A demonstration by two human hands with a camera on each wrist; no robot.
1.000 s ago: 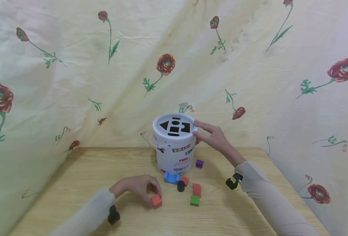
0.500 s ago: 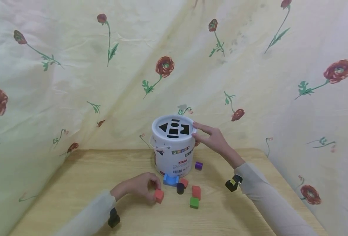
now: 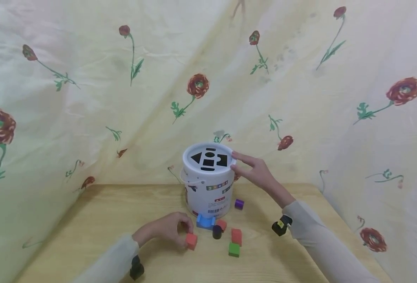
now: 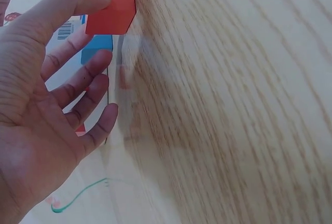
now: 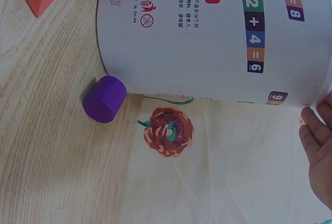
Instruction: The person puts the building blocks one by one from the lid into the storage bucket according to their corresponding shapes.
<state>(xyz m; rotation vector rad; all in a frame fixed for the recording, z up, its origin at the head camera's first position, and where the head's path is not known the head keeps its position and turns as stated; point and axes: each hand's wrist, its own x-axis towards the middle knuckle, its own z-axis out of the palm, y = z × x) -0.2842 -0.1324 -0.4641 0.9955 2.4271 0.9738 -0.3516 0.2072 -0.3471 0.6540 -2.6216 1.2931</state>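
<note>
A red block (image 3: 191, 241) is pinched by my left hand (image 3: 169, 228), low over the table in front of the bucket. The left wrist view shows the thumb pressed on a face of this red block (image 4: 111, 9), the other fingers spread loosely behind. My right hand (image 3: 259, 171) touches the right rim of the white bucket (image 3: 208, 192) with extended thumb and fingers. Its lid (image 3: 196, 151) has several black shaped holes, including a triangle, a circle and a square. The right wrist view shows the fingertips (image 5: 307, 116) along the rim of the bucket (image 5: 207, 63).
At the bucket's foot lie a blue block (image 3: 205, 222) with a curved notch, a dark cylinder (image 3: 217, 232) and a red piece (image 3: 221, 225). Right of them, a red block (image 3: 236, 236) adjoins a green block (image 3: 234, 249). A purple cylinder (image 3: 239, 204) lies farther back. Flowered cloth (image 3: 152, 118) hangs behind.
The left hand has shifted the red block slightly right and toward the bucket, turning it a little. The right hand stays at the rim. The head view has tilted slightly upward.
</note>
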